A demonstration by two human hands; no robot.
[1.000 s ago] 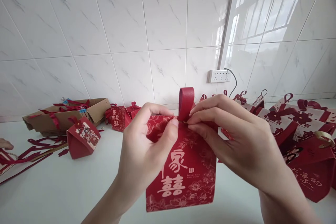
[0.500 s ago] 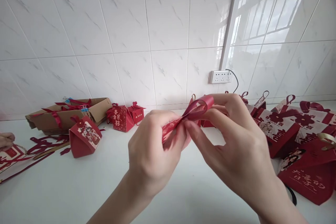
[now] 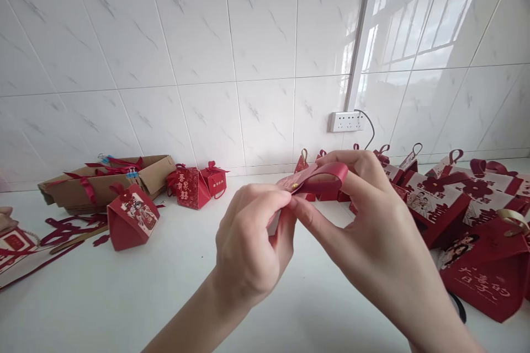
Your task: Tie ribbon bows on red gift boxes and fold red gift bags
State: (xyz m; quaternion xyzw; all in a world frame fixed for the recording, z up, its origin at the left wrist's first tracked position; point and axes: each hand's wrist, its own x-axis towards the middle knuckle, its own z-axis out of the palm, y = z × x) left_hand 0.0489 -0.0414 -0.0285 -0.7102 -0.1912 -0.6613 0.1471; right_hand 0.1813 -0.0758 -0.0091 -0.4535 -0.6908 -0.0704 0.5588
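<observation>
Box (image 3: 289, 181) is pinched by both left hand (image 3: 252, 242) and right hand (image 3: 368, 220) above the white table (image 3: 165, 292); tiled wall (image 3: 265, 27) and socket strip (image 3: 346, 122) stand behind it.

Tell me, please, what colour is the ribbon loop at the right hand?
The ribbon loop is dark pinkish red; it shows best in the head view.

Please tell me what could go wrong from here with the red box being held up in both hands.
The ribbon loop might slip or twist, as the right hand grips it by the fingertips near the small gold stud. The red box could crease where the left hand closes around it. The right forearm might also brush the large box close beside it.
</observation>
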